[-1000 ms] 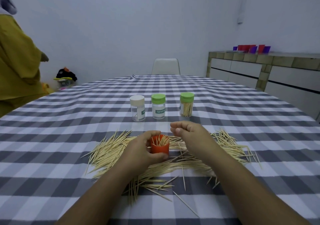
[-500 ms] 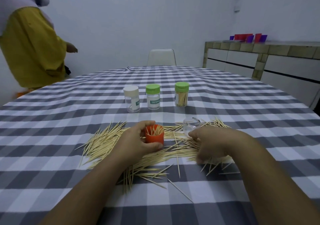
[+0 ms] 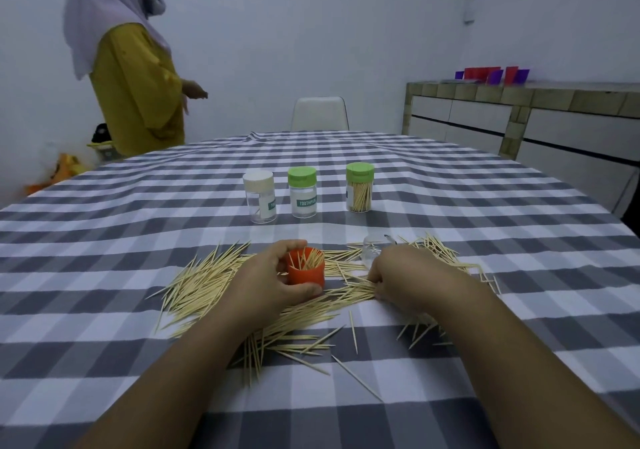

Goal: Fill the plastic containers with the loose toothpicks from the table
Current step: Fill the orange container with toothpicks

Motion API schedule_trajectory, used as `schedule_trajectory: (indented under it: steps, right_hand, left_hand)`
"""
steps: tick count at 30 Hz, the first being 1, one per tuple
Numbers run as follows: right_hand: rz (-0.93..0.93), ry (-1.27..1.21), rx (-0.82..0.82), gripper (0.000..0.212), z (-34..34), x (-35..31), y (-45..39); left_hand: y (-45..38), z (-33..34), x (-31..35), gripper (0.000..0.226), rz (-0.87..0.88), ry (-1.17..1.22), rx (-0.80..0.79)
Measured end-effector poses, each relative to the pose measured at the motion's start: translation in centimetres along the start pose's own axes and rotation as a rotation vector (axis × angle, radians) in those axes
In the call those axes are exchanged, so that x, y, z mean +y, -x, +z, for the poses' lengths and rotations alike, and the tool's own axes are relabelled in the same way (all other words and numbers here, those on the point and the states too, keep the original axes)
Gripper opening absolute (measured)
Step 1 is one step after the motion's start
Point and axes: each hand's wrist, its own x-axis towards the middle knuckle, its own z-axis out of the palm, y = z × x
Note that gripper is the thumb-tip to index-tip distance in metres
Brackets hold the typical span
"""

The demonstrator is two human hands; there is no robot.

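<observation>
- Orange container (image 3: pixel 306 270) stood upright mid-pile on the table, lid off, part-filled with toothpicks leaning at angles
- Left hand (image 3: pixel 266 284) gripped it, fingers round the far side, thumb across the near wall
- Loose toothpicks (image 3: pixel 204 284) lay scattered on the checked tablecloth (image 3: pixel 104 344), from left of the orange container across to the right, with strays nearer the camera
- Right hand (image 3: pixel 405 280) was down on the pile just right of the container, fingers curled onto sticks; looked like a pinch on a small bunch, fingertips hidden so couldn't confirm
- Step in hand, by my read: gathering the next bunch for the orange container
- Next move calls for lining the sticks up parallel, lifting, then dropping them end-first into the mouth while the left hand steadies it
- Clear round item (image 3: pixel 372 246) lay just beyond the right hand; couldn't tell what it was
- Farther back, three capped containers in a row: white-lidded container (image 3: pixel 259 197) almost empty, green-lidded container (image 3: pixel 302 194) label read "TOOTHPICK", second green-lidded container (image 3: pixel 360 189) full of toothpicks
- White one's label was cut off, unreadable; no brand visible
</observation>
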Motion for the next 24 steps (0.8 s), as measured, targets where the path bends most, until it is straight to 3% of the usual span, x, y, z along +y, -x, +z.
schedule_trajectory:
  steps: [6,13,17,24]
  right_hand:
    - [0.002,0.13,0.054,0.045,0.3,-1.5,0.1]
    - [-0.004,0.085,0.222,0.028,0.3,-1.4,0.4]
    - [-0.007,-0.136,0.236,0.018,0.0,-0.8,0.3]
    - [-0.088,-0.753,0.262,0.021,-0.8,-0.6,1.0]
  left_hand:
    - [0.0,0.0,0.0,0.074,0.007,-0.009,0.007]
    - [0.0,0.0,0.1,0.074,0.002,-0.01,0.002]
    - [0.1,0.0,0.2,0.074,0.003,0.007,0.0]
    - [0.0,0.0,0.2,0.073,0.013,0.019,0.005]
